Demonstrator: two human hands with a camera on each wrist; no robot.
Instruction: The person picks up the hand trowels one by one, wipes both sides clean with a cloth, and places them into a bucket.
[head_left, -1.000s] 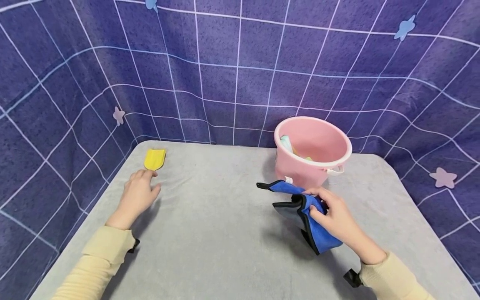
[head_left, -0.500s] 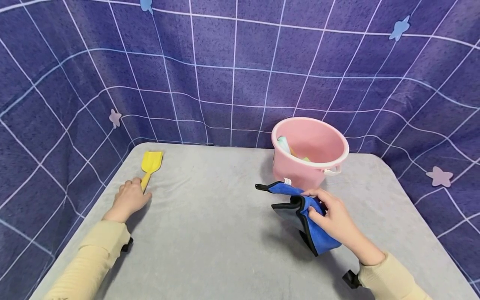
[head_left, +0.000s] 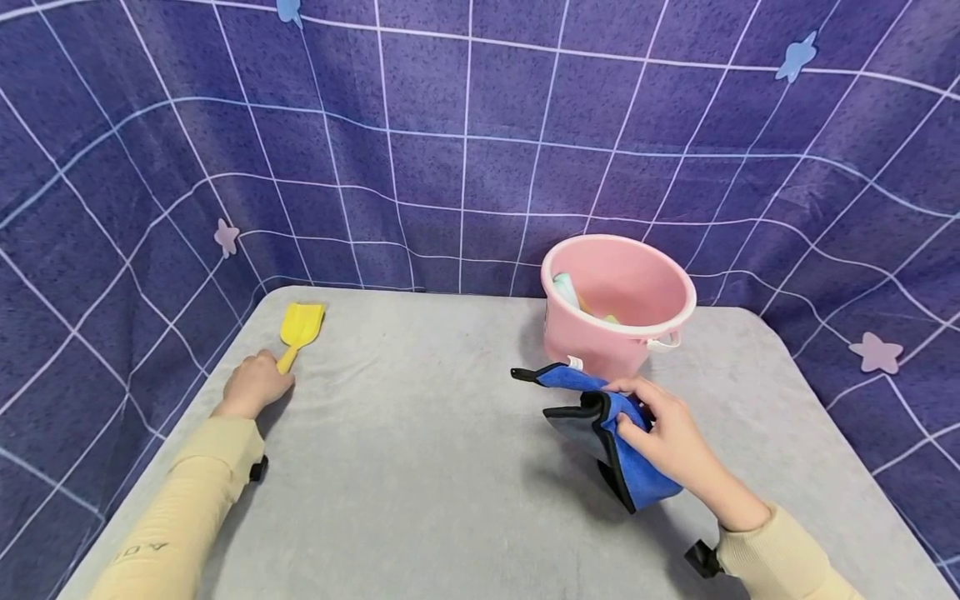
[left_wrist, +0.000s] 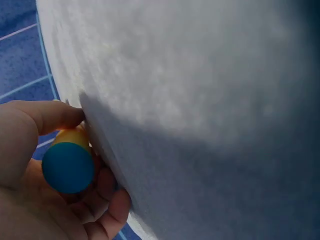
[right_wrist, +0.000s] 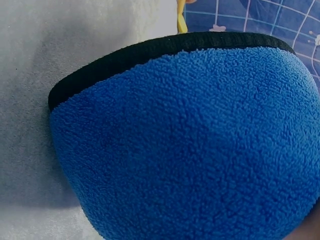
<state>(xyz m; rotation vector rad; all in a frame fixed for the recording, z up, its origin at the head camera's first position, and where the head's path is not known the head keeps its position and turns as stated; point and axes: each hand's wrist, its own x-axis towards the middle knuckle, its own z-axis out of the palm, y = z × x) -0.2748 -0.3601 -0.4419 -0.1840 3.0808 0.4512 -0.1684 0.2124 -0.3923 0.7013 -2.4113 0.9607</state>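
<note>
At the left of the head view lies a yellow toy shovel (head_left: 302,323), blade toward the back edge. My left hand (head_left: 255,385) is at its handle, and in the left wrist view the thumb and curled fingers surround the handle, whose blue round end (left_wrist: 68,167) faces the camera. To the right, my right hand (head_left: 667,429) grips a blue cloth (head_left: 648,471) with black edging and a grey underside, bunched between thumb and fingers. That cloth fills most of the right wrist view and hides the fingers there.
Behind the cloth stands a pink bucket (head_left: 592,346) with a white handle piece; a pale bottle-like thing (head_left: 566,289) and some yellowish items are inside. A grey cloth-covered table (head_left: 420,433) lies under everything. Purple gridded curtain (head_left: 427,150) borders the back and sides.
My left hand has moved back toward me along the shovel from near its blade to the handle, uncovering the neck. The right hand and the blue cloth have stayed put.
</note>
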